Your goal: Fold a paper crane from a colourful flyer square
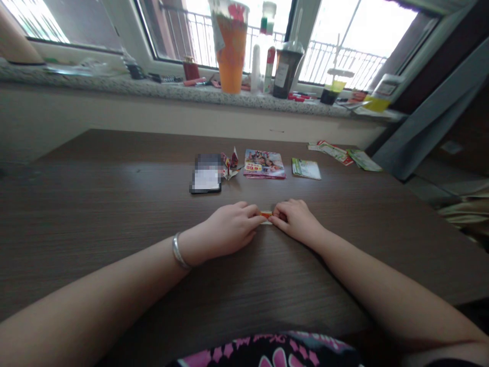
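A small piece of folded paper (266, 214), orange and pale, lies on the brown table (114, 214) between my two hands. My left hand (234, 228), with a silver bangle on its wrist, pinches the paper's left end. At the right end, the closed fingers of my right hand (296, 219) press on it. Much of the paper is hidden under my fingers. Beyond my hands are a folded paper crane (230, 165), a stack of printed leaflets (265, 164) and a smaller green-and-white stack of paper (306, 168).
A phone (206, 174) with a blurred-out screen lies left of the crane. Paper strips (336, 153) sit at the far right of the table. Along the granite windowsill (160, 92) stand an orange drink cup (232, 56), a dark cup (286, 71), and several bottles and small items.
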### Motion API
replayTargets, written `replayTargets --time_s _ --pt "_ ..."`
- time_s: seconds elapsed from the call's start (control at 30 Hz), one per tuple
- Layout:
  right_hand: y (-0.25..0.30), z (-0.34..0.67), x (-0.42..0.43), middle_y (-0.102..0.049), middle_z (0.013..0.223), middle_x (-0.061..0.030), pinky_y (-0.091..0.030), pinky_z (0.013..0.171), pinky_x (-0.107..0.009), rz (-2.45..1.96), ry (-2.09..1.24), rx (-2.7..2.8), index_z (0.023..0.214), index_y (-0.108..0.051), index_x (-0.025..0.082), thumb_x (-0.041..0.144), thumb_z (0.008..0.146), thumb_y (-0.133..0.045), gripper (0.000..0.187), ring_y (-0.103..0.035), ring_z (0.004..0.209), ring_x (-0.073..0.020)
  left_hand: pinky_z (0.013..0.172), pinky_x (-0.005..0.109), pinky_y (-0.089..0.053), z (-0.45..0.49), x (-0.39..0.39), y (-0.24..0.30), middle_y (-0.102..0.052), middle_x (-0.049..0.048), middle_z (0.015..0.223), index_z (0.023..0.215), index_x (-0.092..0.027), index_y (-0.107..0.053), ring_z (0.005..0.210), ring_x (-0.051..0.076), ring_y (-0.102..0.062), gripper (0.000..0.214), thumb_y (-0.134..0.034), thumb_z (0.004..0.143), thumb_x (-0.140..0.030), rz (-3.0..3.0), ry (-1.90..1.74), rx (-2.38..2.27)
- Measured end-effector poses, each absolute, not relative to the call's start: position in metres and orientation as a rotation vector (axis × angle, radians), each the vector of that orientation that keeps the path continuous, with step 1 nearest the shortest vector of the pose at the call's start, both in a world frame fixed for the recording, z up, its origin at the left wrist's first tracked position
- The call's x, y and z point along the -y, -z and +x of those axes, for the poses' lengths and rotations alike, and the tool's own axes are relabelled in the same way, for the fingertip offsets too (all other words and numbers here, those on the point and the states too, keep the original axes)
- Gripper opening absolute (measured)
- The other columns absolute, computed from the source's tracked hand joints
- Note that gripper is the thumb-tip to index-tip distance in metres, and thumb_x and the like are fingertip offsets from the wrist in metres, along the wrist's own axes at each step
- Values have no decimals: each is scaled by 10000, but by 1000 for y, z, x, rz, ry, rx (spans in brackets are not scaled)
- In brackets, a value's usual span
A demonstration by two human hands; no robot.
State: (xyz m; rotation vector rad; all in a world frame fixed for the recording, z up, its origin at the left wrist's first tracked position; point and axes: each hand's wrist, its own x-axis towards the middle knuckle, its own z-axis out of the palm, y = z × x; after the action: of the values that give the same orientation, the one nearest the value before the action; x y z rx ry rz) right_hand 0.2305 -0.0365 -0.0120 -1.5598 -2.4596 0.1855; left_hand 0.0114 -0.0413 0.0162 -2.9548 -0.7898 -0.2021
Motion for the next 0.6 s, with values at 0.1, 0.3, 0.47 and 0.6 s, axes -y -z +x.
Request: replayTargets --time_s 0.1,0.3,0.47,0.6 --pt "12 230 36 -661 746 -4 -263 696 -287 -1557 -183 2466 752 -588 200 359 871 -572 199 -510 727 -168 800 340 -465 12 41 -15 -610 79 1057 1151 -177 -597 917 217 -553 277 -507 895 -234 -2928 140 723" --pt "10 227 36 -669 779 -23 -269 726 -303 -1594 -66 2511 766 -584 199 345 891 -543 197 -539 772 -186 741 326 -456 11 42 -11 -611 93 1034 1118 -163 -613 893 216 -536 249 -492 903 -194 -2905 145 694" --pt "11 227 37 -671 797 -28 -270 736 -312 -1608 18 2534 779 -586 206 374 892 -545 206 -552 802 -201 774 321 -459 10 42 -12 -615 80 966 1015 -164 -650 868 203 -549 202 -506 874 -176 -2957 172 756" --pt "13 227 37 -672 800 -29 -269 735 -316 -1595 51 2539 781 -584 208 380 896 -542 211 -553 805 -204 771 316 -455 9 38 -16 -611 64 854 863 -157 -672 801 187 -560 208 -466 887 -179 -2994 176 830"
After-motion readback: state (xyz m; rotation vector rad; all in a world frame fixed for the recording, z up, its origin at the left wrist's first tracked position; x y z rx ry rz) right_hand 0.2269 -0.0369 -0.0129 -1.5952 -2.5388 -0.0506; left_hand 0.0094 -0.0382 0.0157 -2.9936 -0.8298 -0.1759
